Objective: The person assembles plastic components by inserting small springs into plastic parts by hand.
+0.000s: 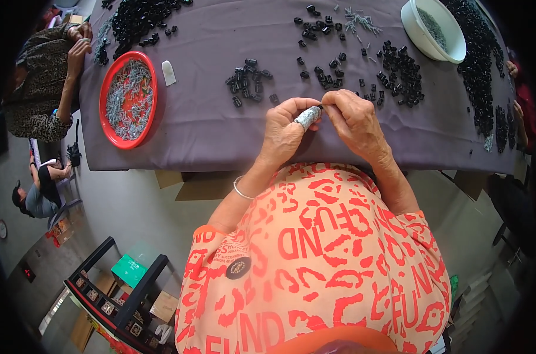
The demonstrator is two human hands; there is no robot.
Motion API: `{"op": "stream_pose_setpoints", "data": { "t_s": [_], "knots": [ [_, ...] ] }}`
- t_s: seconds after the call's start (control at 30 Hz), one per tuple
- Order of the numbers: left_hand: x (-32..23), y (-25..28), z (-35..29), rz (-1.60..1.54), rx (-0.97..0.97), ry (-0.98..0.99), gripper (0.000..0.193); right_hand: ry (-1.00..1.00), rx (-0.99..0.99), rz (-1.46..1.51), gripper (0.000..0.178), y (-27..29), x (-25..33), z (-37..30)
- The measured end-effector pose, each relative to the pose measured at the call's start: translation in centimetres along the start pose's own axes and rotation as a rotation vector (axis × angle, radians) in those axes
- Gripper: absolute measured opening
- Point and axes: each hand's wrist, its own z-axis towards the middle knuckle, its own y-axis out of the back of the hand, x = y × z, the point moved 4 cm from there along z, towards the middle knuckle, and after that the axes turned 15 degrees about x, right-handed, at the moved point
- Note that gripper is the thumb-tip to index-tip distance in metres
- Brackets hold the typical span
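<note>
Close together at the table's near edge, my left hand (281,134) and my right hand (358,123) meet at their fingertips. A pale grey wrapping covers my left thumb (307,118). Between that thumb and forefinger a small black plastic piece (320,107) is pinched, mostly hidden. My right thumb and forefinger are pressed together at its other side; whatever they grip is too small to make out. Just beyond my left hand lies a loose group of small black plastic pieces (244,82). Another such group (401,76) spreads beyond my right hand.
A red tray (153,112) with thin grey pins stands left, beside a small white oblong piece (168,73). A white bowl (407,23) of similar pins is far right. Big black heaps (138,23) lie on the dark tablecloth (203,130). Another person's hands (79,50) work at left.
</note>
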Motion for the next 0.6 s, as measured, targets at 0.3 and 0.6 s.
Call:
{"op": "stream_pose_setpoints", "data": {
  "t_s": [0.3,0.6],
  "knots": [
    [0.1,0.2,0.2,-0.141,0.041,-0.007,0.014,-0.118,0.016,0.299,0.012,0.2,-1.0,-0.6],
    [0.5,0.1,0.1,-0.013,0.005,-0.018,0.017,-0.062,0.003,0.160,0.010,0.1,-0.7,-0.4]
  ]
}}
